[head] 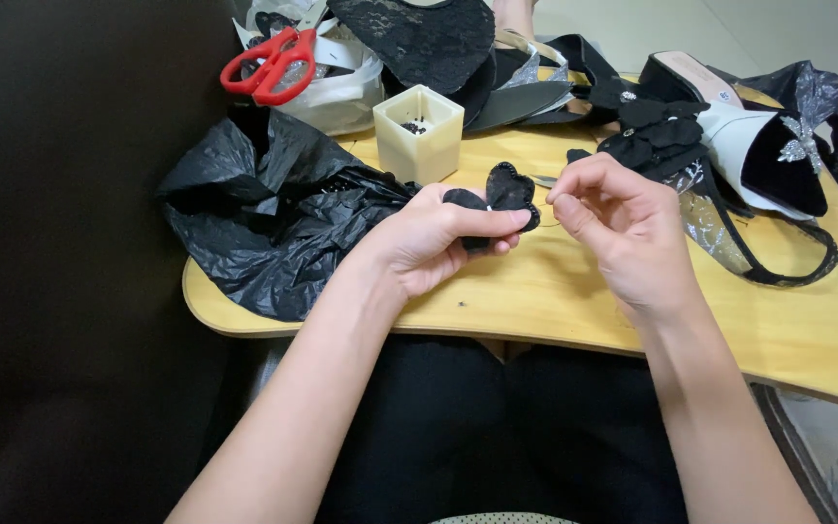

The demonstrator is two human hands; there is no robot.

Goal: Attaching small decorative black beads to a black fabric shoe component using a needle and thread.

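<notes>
Black fabric bow sits pinched in the left hand, held just above the wooden surface near its middle. Seen from the head camera, the left fingers are closed around the lower part of the bow, thumb on top. The right hand is just right of the bow, its fingers drawn together in a tight pinch close to the bow's right edge; what they grip is too fine to make out. Left of the hands lies a crumpled black plastic bag. Just beyond the bow stands a small cream square cup with dark bits inside. At the far left, red-handled scissors rest on a white bag. Far right, a black and white shoe with a silver ornament lies among black straps and fabric pieces
</notes>
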